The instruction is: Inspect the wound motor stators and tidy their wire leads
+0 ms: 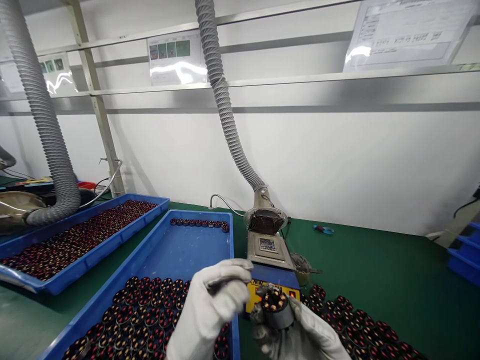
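Both my hands wear white gloves at the bottom centre. My right hand (300,332) is closed round a small round wound stator (276,306), held upright with its coils facing up. My left hand (213,305) is curled just left of it, fingers bent; what they pinch, if anything, is too blurred to make out. Behind the hands sits a small solder pot station (270,260) with a blue and yellow front.
A blue tray (180,252) under my left hand holds several stators at its near and far ends. A second blue tray (86,260) at left is full of them. More stators (356,325) lie on the green mat at right. Grey extraction hoses (225,110) hang down.
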A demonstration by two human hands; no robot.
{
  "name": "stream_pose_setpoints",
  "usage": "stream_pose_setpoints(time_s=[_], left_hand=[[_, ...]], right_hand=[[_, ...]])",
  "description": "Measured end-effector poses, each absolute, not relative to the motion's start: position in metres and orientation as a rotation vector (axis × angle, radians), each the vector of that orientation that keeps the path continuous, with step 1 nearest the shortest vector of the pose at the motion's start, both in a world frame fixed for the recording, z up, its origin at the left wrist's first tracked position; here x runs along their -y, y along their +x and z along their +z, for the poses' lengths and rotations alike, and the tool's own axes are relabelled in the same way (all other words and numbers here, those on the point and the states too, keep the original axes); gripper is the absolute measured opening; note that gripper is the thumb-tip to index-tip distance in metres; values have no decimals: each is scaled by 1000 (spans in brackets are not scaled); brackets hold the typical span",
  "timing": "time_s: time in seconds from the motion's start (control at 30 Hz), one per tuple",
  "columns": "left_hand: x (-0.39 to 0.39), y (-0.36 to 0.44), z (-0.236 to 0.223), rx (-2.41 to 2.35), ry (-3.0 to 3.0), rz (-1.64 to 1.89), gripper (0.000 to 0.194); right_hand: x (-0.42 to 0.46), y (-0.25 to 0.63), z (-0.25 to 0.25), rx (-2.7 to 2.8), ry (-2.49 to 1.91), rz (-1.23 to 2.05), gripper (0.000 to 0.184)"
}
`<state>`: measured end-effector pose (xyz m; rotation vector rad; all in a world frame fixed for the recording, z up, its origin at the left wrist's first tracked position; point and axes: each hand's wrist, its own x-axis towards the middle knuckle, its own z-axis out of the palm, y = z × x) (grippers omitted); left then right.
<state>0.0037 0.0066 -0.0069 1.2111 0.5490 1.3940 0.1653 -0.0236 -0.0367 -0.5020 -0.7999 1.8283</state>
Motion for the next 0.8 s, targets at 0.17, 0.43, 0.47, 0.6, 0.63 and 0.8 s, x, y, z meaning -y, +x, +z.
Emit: stream_pose_setpoints(time_s=[0.17,0.43,0.47,0.6,0.63,0.8], left_hand=[[5,8,7,-601,1359,1296,24],[4,-2,4,-515,1197,1507,25],[4,-4,4,-579,1255,1461,30],[6,-2,9,-715,1527,1187,31],[7,2,9,-689,1531,1197,28],[9,13,5,-546,1258,1599,29]], right_hand=[[27,157,-24,762,-442,1863,32],[22,164,-35,867,-541,1731,35],[23,165,-38,872,-544,1729,37],[25,165,-46,898,-561,1616,44],[24,164,-46,902,-573,1583,44],[23,154,-44,948,-750,1155,36]])
